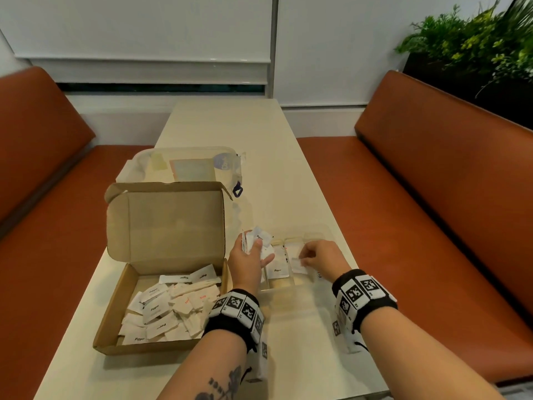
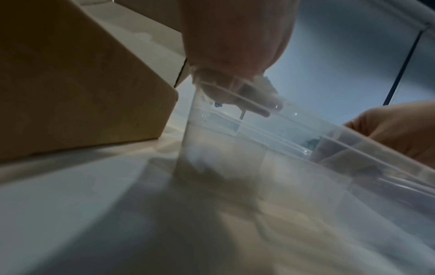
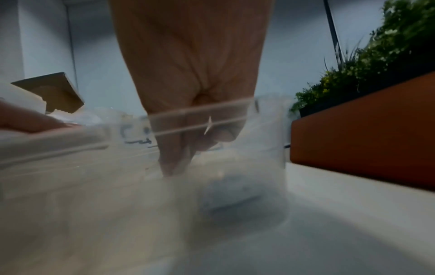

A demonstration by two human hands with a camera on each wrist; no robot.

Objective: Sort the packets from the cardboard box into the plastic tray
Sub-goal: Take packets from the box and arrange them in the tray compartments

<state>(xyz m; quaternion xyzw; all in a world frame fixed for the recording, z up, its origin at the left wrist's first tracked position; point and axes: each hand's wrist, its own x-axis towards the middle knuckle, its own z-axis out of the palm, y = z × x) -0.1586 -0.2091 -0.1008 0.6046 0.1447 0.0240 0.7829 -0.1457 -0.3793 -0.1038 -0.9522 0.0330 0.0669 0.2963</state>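
Observation:
An open cardboard box (image 1: 121, 284) at the table's left holds several white and beige packets (image 1: 170, 310). To its right stands the clear plastic tray (image 1: 288, 288) with narrow compartments; some packets (image 1: 278, 268) lie in them. My left hand (image 1: 256, 249) hovers over the tray's left end and grips a bunch of packets (image 1: 259, 238). My right hand (image 1: 302, 259) reaches down into a middle compartment, fingertips pinching a white packet (image 1: 297, 262). The left wrist view shows the bunch (image 2: 235, 89) through the tray rim (image 2: 306, 126). In the right wrist view, my fingers (image 3: 174, 158) point down inside the tray.
A clear lidded container (image 1: 178, 166) sits behind the box's raised lid (image 1: 173, 223). Orange benches (image 1: 432, 174) flank the narrow cream table (image 1: 225, 125). A planter with green plants (image 1: 476, 39) stands behind the right bench.

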